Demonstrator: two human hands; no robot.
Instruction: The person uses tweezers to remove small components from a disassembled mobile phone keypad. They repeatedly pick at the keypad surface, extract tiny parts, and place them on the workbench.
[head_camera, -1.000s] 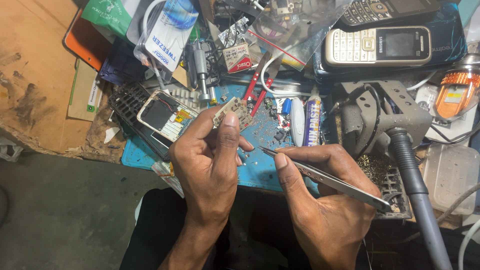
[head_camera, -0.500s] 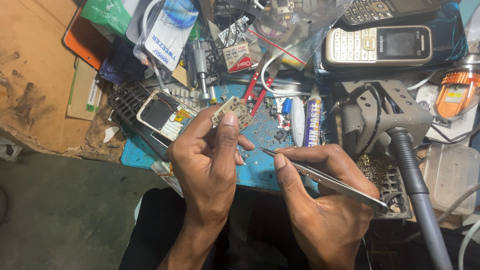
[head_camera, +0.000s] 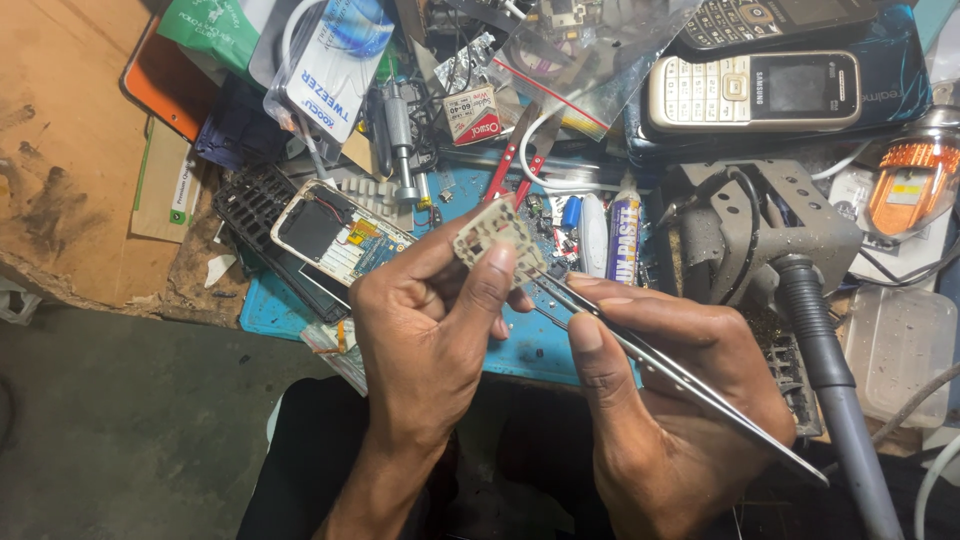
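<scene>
- Now our left hand pinches a small keypad board, tilted;
- our right hand grips tweezers, tips just beside board; blue mat below.

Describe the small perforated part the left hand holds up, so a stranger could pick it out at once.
Start at the blue work mat on the cluttered bench. Above its near edge, the left hand pinches a small pale keypad board, with tweezers reaching to it. It alone is lifted off the clutter, flat and dotted with holes.

Pale keypad board, blue mat
</scene>
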